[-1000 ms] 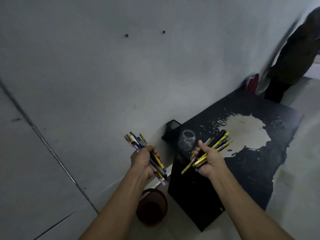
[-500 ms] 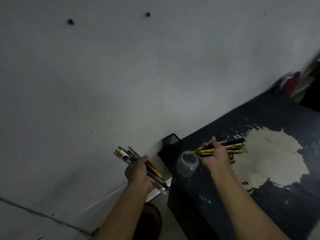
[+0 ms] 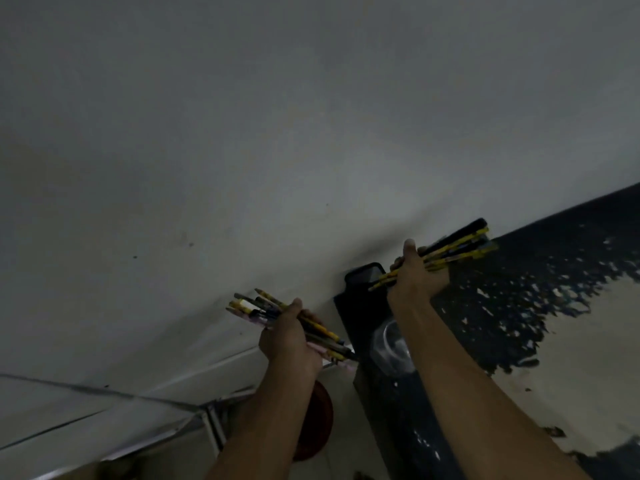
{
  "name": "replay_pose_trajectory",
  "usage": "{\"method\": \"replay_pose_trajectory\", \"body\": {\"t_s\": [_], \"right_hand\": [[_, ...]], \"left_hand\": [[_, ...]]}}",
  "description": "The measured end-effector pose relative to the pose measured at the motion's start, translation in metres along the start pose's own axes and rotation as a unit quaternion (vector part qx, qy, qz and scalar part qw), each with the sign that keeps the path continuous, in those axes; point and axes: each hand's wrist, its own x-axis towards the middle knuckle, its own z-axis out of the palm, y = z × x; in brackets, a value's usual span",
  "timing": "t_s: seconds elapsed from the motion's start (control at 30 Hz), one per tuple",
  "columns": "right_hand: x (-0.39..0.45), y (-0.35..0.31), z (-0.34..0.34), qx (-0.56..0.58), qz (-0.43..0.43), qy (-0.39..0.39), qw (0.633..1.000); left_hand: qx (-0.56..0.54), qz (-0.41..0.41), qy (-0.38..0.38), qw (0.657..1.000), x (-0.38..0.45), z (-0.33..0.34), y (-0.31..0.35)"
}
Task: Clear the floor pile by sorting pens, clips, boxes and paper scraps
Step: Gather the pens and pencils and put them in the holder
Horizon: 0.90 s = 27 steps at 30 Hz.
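with both hands gripping pens, right hand [image 3: 415, 278] bundle [image 3: 457, 245] over black holder [image 3: 363, 275]: tip points down, lower in, release gently.

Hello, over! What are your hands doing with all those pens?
Left hand grips mixed pen bundle. Right hand grips yellow-black pen bundle near black square holder. Clear glass jar under right forearm.

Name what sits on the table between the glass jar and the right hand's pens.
Only the black mesh holder, standing at the table corner by the wall, beyond the glass jar and just left of the right hand, per the head view.
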Motion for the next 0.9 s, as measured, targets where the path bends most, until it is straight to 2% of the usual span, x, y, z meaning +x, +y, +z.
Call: {"method": "replay_pose_trajectory", "body": {"t_s": [0.13,0.3,0.57,0.9], "right_hand": [[-0.006,0.028,0.0,-0.071,-0.079,-0.037,0.994],[-0.009,0.049,-0.006,-0.153,-0.186,-0.064,0.968],[-0.005,0.062,-0.013,-0.201,-0.251,-0.111,0.94],[-0.007,0.065,-0.016,-0.24,-0.278,-0.149,0.918]], "left_hand": [[-0.009,-0.007,0.002,1.0,0.005,0.001,-0.006],[-0.018,0.012,0.0,1.0,0.007,0.001,-0.012],[-0.012,0.021,0.023,0.999,0.006,0.001,-0.012],[-0.023,0.033,0.028,0.999,0.008,0.002,-0.016]]}}
